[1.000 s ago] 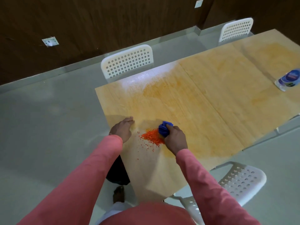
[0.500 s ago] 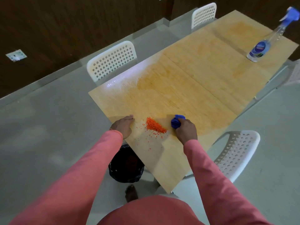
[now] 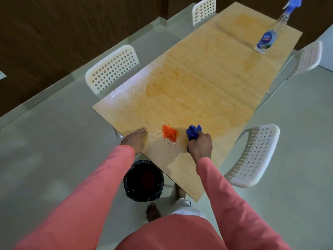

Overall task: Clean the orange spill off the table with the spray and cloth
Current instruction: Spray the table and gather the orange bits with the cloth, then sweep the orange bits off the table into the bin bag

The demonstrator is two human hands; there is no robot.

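The right hand [image 3: 199, 146] grips the bunched blue cloth [image 3: 193, 131] just beside the orange pile [image 3: 169, 132]; left hand [image 3: 135, 140] flat beyond the pile at the table [image 3: 207, 83] edge. Sweep low towards it, gathering strays.

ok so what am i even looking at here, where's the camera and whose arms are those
There is no machine here. The camera is worn on a person's head and looks forward and down, so the two pink sleeves are that person's own arms. The left hand rests at the edge of the wooden table. The right hand grips a bunched blue cloth. Between the hands lies a small heap of orange crumbs, with loose bits scattered nearby. A spray bottle stands at the table's far end. White chairs stand around it, and a black bin sits on the floor below the near edge.
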